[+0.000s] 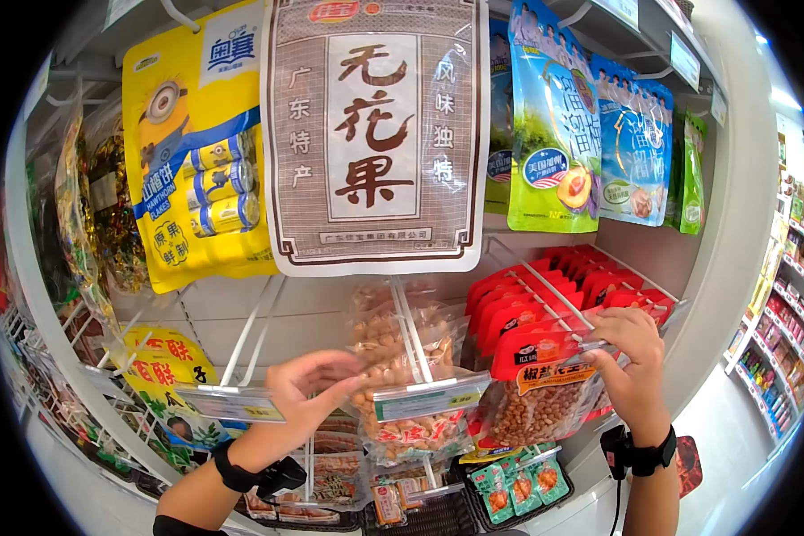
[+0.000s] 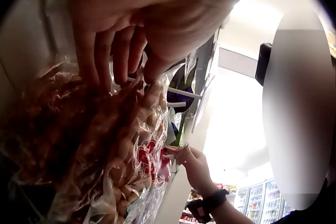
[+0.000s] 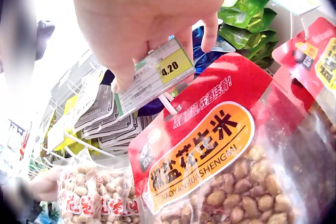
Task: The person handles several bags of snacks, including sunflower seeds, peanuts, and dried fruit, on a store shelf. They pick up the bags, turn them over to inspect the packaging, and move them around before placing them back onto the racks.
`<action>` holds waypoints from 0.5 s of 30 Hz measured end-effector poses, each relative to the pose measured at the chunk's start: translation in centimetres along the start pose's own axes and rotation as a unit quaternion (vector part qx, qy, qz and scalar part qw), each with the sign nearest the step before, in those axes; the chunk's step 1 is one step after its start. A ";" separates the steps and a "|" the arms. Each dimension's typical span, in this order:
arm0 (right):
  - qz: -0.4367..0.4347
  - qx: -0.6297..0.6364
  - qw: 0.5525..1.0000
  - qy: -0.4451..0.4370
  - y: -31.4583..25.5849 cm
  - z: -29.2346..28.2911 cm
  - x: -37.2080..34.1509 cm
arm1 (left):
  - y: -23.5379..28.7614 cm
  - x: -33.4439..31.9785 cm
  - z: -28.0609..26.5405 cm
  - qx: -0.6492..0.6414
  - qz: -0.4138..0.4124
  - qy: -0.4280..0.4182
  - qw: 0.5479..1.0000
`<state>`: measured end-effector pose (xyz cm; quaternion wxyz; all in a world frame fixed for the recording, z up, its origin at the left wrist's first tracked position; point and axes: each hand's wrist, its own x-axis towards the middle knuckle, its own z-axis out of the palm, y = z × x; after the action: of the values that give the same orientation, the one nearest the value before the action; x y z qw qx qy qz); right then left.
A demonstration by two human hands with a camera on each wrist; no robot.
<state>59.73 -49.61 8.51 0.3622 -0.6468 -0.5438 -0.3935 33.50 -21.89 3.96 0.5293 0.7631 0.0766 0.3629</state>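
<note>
Left hand [image 1: 302, 400], fingers partly extended and loosely bent, thumb set apart from them, beside the clear peanut bags [image 1: 402, 344], which hang on a hook; whether the fingertips touch the film cannot be told. Right hand [image 1: 632, 359], fingers curled round the price tag [image 3: 152, 79] at the front end of the hook that bears the red-topped peanut bags [image 1: 541, 397]. The large brown-and-white bag [image 1: 375, 241] hangs above, between a yellow bag [image 1: 196, 170] and blue-green bags [image 1: 554, 125].

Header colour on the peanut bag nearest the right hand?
Red header, with an orange label across its lower part; clearest in the right wrist view.
</note>
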 end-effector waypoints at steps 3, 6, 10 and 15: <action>0.003 -0.001 1.000 0.006 0.1 0.1 -0.1 | -0.1 0.6 -0.1 -0.061 -0.018 -0.038 0.997; 0.008 0.013 1.000 0.012 -0.1 0.2 -0.1 | 0.7 1.0 0.4 -0.064 -0.010 -0.078 0.995; 0.000 0.014 1.000 0.013 -0.1 0.3 0.0 | 0.9 2.0 0.4 -0.078 -0.058 -0.120 0.988; 0.006 0.011 1.000 0.015 -0.2 0.3 -0.1 | 0.4 2.8 0.4 -0.101 -0.090 -0.179 0.974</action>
<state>59.55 -49.31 8.32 0.3797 -0.6397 -0.5392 -0.3949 35.66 -20.96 5.57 0.6393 0.7483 0.0116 0.1769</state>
